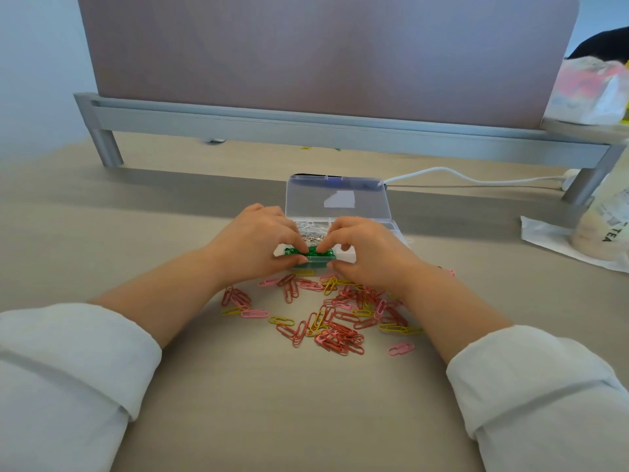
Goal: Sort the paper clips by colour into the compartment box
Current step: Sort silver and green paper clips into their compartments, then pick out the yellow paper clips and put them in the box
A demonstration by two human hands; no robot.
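A clear compartment box (pixel 347 255) sits mid-table with its lid (pixel 337 199) standing open behind it. Green paper clips (pixel 311 253) fill a front compartment; white and silvery clips (pixel 311 231) lie in a compartment behind. My left hand (pixel 253 241) and my right hand (pixel 366 250) are both over the box, fingertips curled down onto the green clips and meeting there. Whether they pinch clips or only press them I cannot tell. Loose red, pink and yellow clips (pixel 333 318) are scattered on the table just in front of the box, between my forearms.
A grey metal monitor stand (pixel 306 127) spans the back of the desk. A white cable (pixel 476 178) runs to the right behind the box. A plastic bag with a drink cup (pixel 606 229) stands at the right edge. A single pink clip (pixel 401 349) lies apart, front right.
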